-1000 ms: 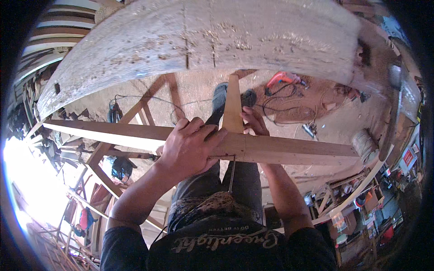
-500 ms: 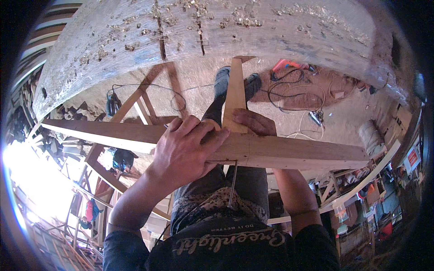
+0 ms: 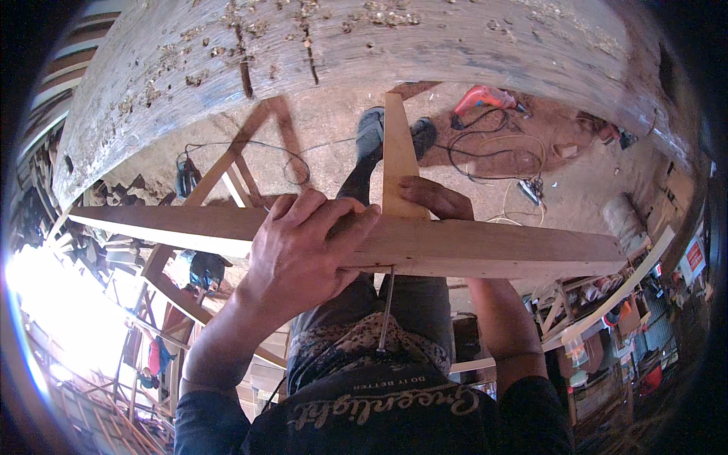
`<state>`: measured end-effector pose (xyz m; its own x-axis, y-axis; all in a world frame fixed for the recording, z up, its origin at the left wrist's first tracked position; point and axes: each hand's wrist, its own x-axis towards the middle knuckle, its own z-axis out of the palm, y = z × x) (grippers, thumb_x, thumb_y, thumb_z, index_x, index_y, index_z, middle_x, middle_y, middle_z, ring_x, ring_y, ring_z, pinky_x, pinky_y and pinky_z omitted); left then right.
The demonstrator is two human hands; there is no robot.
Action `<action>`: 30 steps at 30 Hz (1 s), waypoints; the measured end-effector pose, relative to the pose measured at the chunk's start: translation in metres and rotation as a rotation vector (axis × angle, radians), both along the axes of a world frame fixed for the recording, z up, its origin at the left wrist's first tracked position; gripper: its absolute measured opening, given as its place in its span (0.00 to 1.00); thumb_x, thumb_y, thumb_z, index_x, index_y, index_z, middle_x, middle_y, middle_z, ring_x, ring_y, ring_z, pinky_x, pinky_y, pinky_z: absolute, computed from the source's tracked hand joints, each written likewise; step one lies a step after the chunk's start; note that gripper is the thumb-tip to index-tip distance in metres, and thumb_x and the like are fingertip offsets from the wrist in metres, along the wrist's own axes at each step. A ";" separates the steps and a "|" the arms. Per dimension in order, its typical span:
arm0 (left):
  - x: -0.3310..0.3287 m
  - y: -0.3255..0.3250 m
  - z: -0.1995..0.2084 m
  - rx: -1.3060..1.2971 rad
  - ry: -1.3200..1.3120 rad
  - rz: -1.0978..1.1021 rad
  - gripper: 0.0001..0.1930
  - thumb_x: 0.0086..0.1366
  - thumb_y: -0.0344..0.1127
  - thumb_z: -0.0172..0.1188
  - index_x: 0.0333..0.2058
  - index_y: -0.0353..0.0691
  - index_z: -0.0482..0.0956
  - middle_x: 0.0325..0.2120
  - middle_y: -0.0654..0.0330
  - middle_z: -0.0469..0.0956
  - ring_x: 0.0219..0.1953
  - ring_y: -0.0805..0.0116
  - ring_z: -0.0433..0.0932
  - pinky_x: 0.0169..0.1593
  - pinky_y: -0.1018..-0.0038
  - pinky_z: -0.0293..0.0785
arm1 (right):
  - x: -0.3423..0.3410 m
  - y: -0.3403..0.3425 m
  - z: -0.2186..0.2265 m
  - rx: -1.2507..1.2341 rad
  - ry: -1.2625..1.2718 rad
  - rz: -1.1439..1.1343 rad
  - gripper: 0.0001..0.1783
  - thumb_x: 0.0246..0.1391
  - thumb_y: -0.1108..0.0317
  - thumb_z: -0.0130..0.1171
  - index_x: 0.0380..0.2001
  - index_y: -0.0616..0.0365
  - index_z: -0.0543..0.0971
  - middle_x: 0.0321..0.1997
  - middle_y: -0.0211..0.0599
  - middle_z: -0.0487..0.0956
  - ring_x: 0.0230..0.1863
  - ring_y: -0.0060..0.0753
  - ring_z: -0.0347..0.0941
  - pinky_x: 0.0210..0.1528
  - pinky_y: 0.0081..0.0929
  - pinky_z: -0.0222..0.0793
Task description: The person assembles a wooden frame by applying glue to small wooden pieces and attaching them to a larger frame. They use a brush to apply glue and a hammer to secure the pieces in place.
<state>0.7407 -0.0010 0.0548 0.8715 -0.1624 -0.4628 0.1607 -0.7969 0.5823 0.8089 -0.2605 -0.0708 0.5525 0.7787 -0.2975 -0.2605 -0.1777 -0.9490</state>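
In the head view, I have the long beam (image 3: 516, 244) lying across the front of the person's waist, its long axis running left to right and sloping slightly down to the right. The short tapered board (image 3: 400, 144) meets its far edge, long axis roughly square to the beam, narrow end pointing away towards the weathered timber (image 3: 425, 57). The left hand (image 3: 303, 239) is clasped over the beam, left of that junction; the right hand (image 3: 438, 199), its forearm passing under the beam, grips the board's right edge near the base, thumb out of sight. A thin metal rod (image 3: 387, 311) sticks out of the beam's near side. For a good hold, I judge the left should brace the beam against rolling while the right seats the board's base squarely, clear of the rod's line.
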 end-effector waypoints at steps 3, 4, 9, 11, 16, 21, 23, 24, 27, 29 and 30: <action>0.003 0.000 0.003 0.015 -0.012 0.002 0.39 0.41 0.47 0.77 0.57 0.52 0.81 0.45 0.64 0.77 0.49 0.59 0.75 0.53 0.58 0.75 | -0.005 0.000 -0.001 -0.007 0.224 -0.112 0.20 0.63 0.65 0.61 0.56 0.61 0.81 0.60 0.42 0.80 0.58 0.32 0.78 0.60 0.30 0.77; 0.004 -0.001 0.005 0.034 -0.010 -0.008 0.41 0.38 0.47 0.77 0.57 0.53 0.81 0.44 0.62 0.78 0.49 0.57 0.77 0.54 0.56 0.76 | -0.006 0.001 -0.002 -0.001 0.338 -0.107 0.20 0.63 0.65 0.62 0.56 0.61 0.80 0.60 0.43 0.80 0.59 0.32 0.78 0.60 0.30 0.76; 0.003 0.001 0.011 -0.013 0.048 -0.009 0.37 0.44 0.48 0.76 0.57 0.50 0.81 0.50 0.68 0.76 0.49 0.64 0.72 0.52 0.62 0.72 | -0.006 0.006 -0.012 0.011 -0.032 0.014 0.22 0.59 0.63 0.66 0.56 0.55 0.81 0.59 0.47 0.81 0.54 0.36 0.82 0.42 0.28 0.81; 0.001 0.001 0.011 -0.011 0.067 -0.019 0.39 0.44 0.48 0.76 0.58 0.51 0.80 0.49 0.68 0.76 0.49 0.64 0.72 0.52 0.62 0.72 | -0.004 0.008 -0.017 0.070 -0.164 -0.003 0.23 0.58 0.62 0.67 0.56 0.54 0.81 0.58 0.48 0.82 0.51 0.38 0.83 0.35 0.26 0.79; -0.003 -0.001 0.008 0.009 0.058 -0.046 0.41 0.44 0.49 0.76 0.61 0.52 0.79 0.49 0.66 0.76 0.50 0.63 0.72 0.53 0.62 0.72 | -0.004 0.007 -0.022 0.061 -0.166 0.006 0.23 0.61 0.54 0.63 0.56 0.52 0.81 0.58 0.50 0.82 0.49 0.41 0.84 0.29 0.23 0.77; -0.005 -0.004 0.004 0.026 0.079 -0.049 0.40 0.45 0.49 0.77 0.61 0.52 0.79 0.49 0.66 0.76 0.49 0.63 0.72 0.53 0.62 0.72 | -0.006 0.002 -0.024 0.082 -0.145 -0.007 0.29 0.66 0.41 0.53 0.56 0.52 0.82 0.58 0.49 0.82 0.48 0.41 0.85 0.28 0.22 0.76; -0.006 -0.005 0.004 0.035 0.072 -0.049 0.40 0.45 0.50 0.77 0.60 0.51 0.79 0.49 0.66 0.76 0.49 0.64 0.72 0.52 0.62 0.72 | -0.007 0.002 -0.024 0.058 -0.156 0.002 0.30 0.66 0.39 0.51 0.56 0.51 0.83 0.58 0.49 0.82 0.48 0.41 0.85 0.29 0.22 0.76; -0.006 -0.005 0.003 0.039 0.067 -0.049 0.39 0.45 0.50 0.77 0.60 0.51 0.80 0.49 0.66 0.76 0.49 0.64 0.72 0.52 0.62 0.72 | -0.006 0.001 -0.023 0.032 -0.138 0.016 0.30 0.66 0.40 0.52 0.56 0.51 0.83 0.58 0.49 0.82 0.49 0.42 0.85 0.31 0.23 0.77; -0.006 -0.007 0.001 0.037 0.015 -0.003 0.40 0.40 0.49 0.77 0.57 0.52 0.81 0.43 0.63 0.78 0.46 0.60 0.75 0.50 0.59 0.74 | -0.007 0.002 -0.021 -0.038 -0.120 0.072 0.30 0.66 0.40 0.53 0.55 0.52 0.83 0.58 0.49 0.82 0.51 0.46 0.84 0.40 0.29 0.81; -0.005 -0.008 0.000 0.032 -0.001 0.020 0.40 0.38 0.49 0.77 0.56 0.53 0.82 0.39 0.62 0.80 0.44 0.58 0.77 0.50 0.57 0.75 | -0.007 0.003 -0.019 -0.035 -0.146 0.070 0.29 0.65 0.41 0.53 0.55 0.52 0.83 0.58 0.48 0.83 0.53 0.48 0.84 0.47 0.33 0.82; -0.005 -0.009 0.000 0.029 0.005 0.019 0.39 0.38 0.49 0.77 0.56 0.53 0.82 0.39 0.61 0.80 0.44 0.58 0.77 0.50 0.57 0.75 | -0.008 0.004 -0.019 -0.011 -0.174 0.047 0.29 0.65 0.41 0.53 0.54 0.52 0.83 0.57 0.48 0.83 0.54 0.50 0.83 0.50 0.35 0.81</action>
